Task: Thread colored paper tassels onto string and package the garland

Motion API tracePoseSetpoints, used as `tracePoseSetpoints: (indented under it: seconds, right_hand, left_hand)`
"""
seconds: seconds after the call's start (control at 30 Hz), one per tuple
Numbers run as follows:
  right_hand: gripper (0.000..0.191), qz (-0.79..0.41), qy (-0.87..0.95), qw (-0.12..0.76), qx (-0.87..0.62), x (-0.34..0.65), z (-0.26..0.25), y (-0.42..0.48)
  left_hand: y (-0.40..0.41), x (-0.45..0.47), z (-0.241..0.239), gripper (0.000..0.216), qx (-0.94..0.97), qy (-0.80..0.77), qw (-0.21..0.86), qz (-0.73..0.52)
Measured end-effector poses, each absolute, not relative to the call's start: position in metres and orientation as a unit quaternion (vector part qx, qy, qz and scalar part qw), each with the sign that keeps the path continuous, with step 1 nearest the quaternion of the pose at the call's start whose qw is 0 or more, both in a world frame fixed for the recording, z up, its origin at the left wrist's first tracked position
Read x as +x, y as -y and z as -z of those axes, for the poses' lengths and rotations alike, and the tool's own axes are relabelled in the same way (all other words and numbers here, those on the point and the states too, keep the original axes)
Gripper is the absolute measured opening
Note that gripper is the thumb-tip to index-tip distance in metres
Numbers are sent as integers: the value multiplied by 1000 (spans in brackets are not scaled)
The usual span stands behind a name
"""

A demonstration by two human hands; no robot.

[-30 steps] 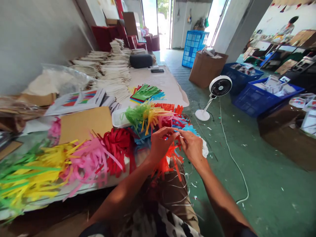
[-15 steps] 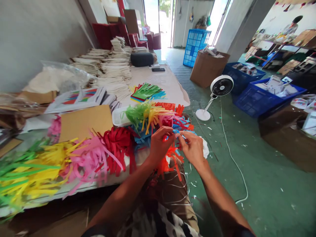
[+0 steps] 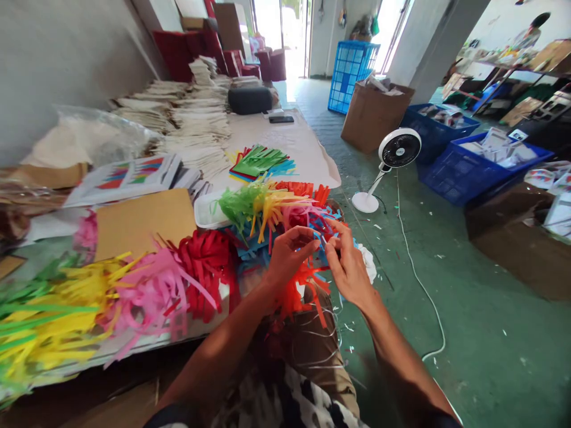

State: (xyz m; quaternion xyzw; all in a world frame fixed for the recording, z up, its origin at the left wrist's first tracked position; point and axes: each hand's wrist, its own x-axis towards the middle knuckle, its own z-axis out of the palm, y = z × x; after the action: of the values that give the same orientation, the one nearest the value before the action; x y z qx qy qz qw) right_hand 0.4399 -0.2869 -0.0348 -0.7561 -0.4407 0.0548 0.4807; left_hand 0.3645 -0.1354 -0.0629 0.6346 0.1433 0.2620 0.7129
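In front of my lap, my left hand (image 3: 291,255) pinches the top of a blue fringed paper tassel (image 3: 317,236) between thumb and fingers. My right hand (image 3: 348,264) is closed at the other side of the same tassel, its thumb and index finger close to my left fingertips. A small pale bit shows between the two hands, too small to name. Orange-red paper fringe (image 3: 301,291) hangs below my hands over my knee. Just beyond them lies a pile of tassels, with green fringe (image 3: 241,205) and yellow fringe (image 3: 266,208) on top.
Along the table's front lie red (image 3: 207,261), pink (image 3: 154,291) and yellow fringes (image 3: 75,309). A cardboard sheet (image 3: 145,223), a white tray (image 3: 206,214) and stacked cloth (image 3: 196,128) sit behind. A fan (image 3: 399,148) with a floor cable and blue crates (image 3: 473,172) stand right.
My right fingers have shifted and lifted slightly, the index finger now more raised, while my left hand keeps its pinch on the blue tassel. The view has tilted slightly.
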Motion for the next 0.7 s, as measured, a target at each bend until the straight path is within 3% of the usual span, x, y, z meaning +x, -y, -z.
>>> tracePoseSetpoints:
  seconds: [0.2,0.4,0.7]
  right_hand:
    - [51,-58,460,486,-741,441,37,289]
    - [53,-54,464,433,-771,441,38,287]
    - [49,-67,441,466,-764,440,39,287]
  left_hand:
    - [134,367,62,29,625,-152,722,-256]
    - [136,366,61,31,618,-143,738,-229]
    - [140,363,61,26,625,-123,731,-244]
